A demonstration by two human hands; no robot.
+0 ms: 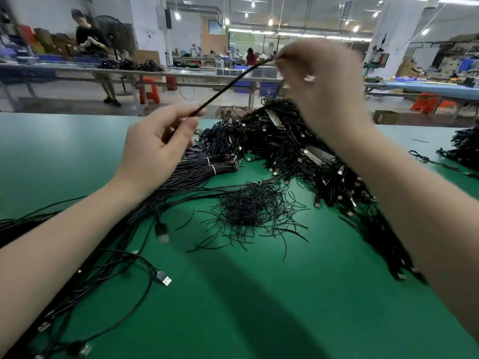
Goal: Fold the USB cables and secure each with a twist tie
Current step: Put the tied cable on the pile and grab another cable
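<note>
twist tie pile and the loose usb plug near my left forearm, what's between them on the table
In the head view, bare green table lies between the twist tie pile and the loose USB plug, apart from stray ties.

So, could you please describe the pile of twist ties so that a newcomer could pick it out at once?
Start from the green table and find the big heap of black USB cables at its far middle. Just in front of that heap lies the pile of twist ties: short, thin, loose black strands with no plugs, unlike the long cables around it.
</note>
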